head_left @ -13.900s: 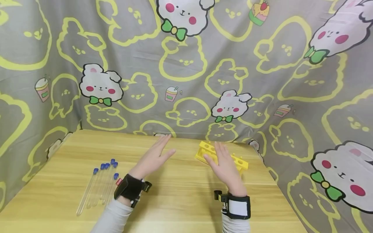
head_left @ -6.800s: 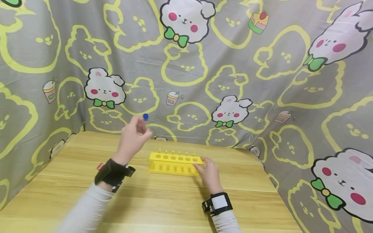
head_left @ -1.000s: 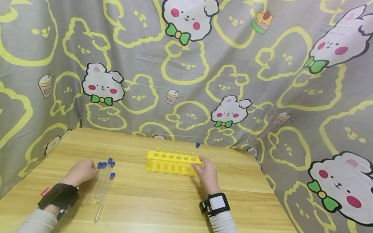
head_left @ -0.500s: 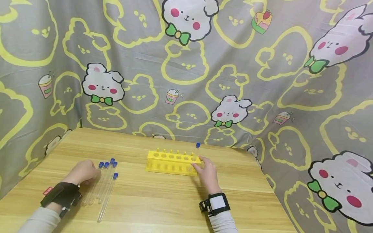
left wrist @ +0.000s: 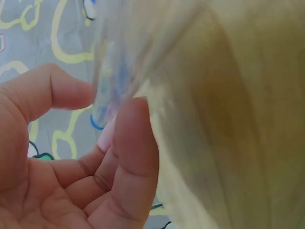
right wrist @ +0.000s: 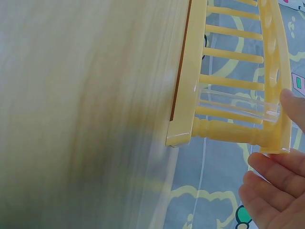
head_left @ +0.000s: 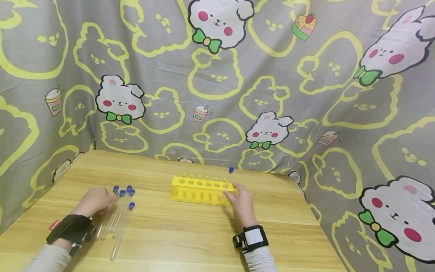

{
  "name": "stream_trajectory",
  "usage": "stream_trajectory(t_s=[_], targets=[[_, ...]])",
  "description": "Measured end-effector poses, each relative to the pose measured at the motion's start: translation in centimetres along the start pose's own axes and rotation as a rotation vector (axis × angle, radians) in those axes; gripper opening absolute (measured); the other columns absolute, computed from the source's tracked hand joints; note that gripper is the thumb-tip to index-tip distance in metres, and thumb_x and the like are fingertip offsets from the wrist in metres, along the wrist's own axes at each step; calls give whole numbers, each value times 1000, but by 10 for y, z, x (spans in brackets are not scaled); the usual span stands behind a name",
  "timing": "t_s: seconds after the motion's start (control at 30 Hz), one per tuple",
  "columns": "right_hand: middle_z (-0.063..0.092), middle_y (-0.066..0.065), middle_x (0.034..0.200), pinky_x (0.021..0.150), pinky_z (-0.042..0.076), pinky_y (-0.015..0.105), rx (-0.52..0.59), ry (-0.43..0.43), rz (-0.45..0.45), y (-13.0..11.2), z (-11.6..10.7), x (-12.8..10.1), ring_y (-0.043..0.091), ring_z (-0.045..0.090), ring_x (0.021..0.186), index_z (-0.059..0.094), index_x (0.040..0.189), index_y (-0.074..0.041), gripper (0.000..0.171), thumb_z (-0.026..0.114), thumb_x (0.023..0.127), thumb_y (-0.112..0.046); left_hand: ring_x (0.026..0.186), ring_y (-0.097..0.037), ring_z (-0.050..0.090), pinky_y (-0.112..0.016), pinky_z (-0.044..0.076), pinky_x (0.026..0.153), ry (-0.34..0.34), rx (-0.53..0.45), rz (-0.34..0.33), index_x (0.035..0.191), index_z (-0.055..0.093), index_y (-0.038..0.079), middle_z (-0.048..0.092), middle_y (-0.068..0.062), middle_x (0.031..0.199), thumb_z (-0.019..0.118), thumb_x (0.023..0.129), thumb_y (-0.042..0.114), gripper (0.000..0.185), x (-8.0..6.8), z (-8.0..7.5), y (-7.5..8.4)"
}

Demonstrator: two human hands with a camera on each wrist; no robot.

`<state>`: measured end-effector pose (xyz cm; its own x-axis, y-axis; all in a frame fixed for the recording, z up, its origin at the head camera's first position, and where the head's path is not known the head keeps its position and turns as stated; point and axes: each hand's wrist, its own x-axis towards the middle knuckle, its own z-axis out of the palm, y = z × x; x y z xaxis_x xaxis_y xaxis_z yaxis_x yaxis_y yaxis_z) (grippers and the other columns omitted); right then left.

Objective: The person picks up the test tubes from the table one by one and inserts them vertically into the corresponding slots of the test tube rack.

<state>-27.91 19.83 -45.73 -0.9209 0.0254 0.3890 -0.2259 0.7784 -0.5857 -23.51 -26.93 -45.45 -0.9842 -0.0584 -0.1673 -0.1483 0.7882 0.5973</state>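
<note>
On the left of the table, several clear test tubes [head_left: 123, 230] with blue caps lie side by side. My left hand [head_left: 98, 201] is at the left edge of this group. In the left wrist view, its thumb and finger pinch a clear tube [left wrist: 102, 81], which is blurred. A yellow test tube rack [head_left: 200, 184] stands near the middle, its right end held by my right hand [head_left: 242, 200], thumb at the top bar and fingers at the end. One capped test tube [right wrist: 238, 102] stands in the rack's rightmost hole; its blue cap [head_left: 231, 170] shows above.
The wooden table [head_left: 190, 238] runs back to a grey patterned cloth [head_left: 217, 98] that hangs behind and on both sides. Six-hole spacing aside, a row of yellow pegs [head_left: 199, 176] rises along the rack's back.
Since the oldest frame the rack has moved left to the middle and received one tube. In the last second my left hand shifts slightly among the tubes; one cap now sits farther back.
</note>
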Motion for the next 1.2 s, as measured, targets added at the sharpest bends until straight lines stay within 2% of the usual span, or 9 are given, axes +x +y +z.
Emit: stream_trajectory(t_s=[0.13,0.27,0.4,0.67,0.87,1.0,1.2], targets=[[63,21,127,103,47,49,-1,-5,2,0,1,0,38,57,123,61,125,1,56,74,83,-33,48,-16,48,-29,37,50,29,-7,4,60,48,12,50,1,52,56,90,32,37,-2,-6,2],[63,21,127,103,47,49,2,-4,4,1,1,0,38,57,123,61,125,1,56,75,82,-34,55,-18,49,-29,35,52,82,-22,18,72,51,7,51,-1,60,55,90,33,32,-5,-12,6],[63,22,126,102,47,49,2,4,-8,1,1,0,39,58,122,62,123,1,55,75,82,-33,65,-20,49,-29,35,54,169,-12,59,86,52,2,53,-6,71,58,89,33,32,-7,-16,12],[63,21,127,102,47,49,8,3,-9,2,2,1,38,58,122,62,124,1,56,75,81,-33,72,-27,55,-28,39,56,325,-25,117,101,51,-3,62,-20,89,61,88,31,38,-13,-20,32],[62,21,128,102,47,49,12,-2,-14,2,2,1,39,57,123,61,125,1,56,75,82,-33,81,-32,61,-33,46,63,430,-58,184,104,54,-3,64,-25,99,61,86,27,35,-17,-24,58],[63,21,128,101,48,49,12,0,-15,2,1,1,39,57,122,61,125,1,56,75,82,-32,84,-33,62,-35,47,66,462,-101,213,110,55,-3,65,-22,99,61,87,26,37,-19,-26,81],[63,22,128,101,48,49,15,-2,-11,3,1,1,39,57,122,61,125,1,56,75,82,-32,84,-28,61,-29,46,68,503,-185,276,110,55,-1,64,-17,97,62,84,21,34,-16,-21,116]])
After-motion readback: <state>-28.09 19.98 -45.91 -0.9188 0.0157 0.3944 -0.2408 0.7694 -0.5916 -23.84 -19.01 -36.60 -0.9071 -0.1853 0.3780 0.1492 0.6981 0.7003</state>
